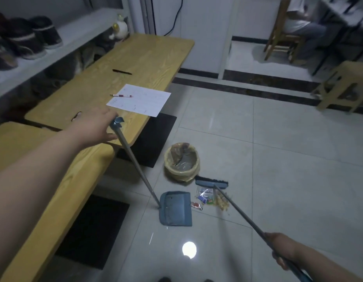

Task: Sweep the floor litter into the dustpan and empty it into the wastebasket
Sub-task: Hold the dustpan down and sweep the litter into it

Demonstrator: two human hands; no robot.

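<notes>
Head view: sweep step. Left hand (99, 127) gripped dustpan (175, 208) handle, right hand (282, 251) gripped broom (212, 183); litter (211, 199) beside pan mouth. Next: push litter in.

A single head-worn wide-angle camera is looking forward and steeply down from standing height, taking in the tiled floor (278, 159) well beyond the fingers (112, 137), with the wooden surface (135, 58) lying leftward.

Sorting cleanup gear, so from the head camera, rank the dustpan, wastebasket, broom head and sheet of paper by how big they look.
1. Sheet of paper
2. Wastebasket and dustpan: look alike, unranked
3. Broom head
</notes>
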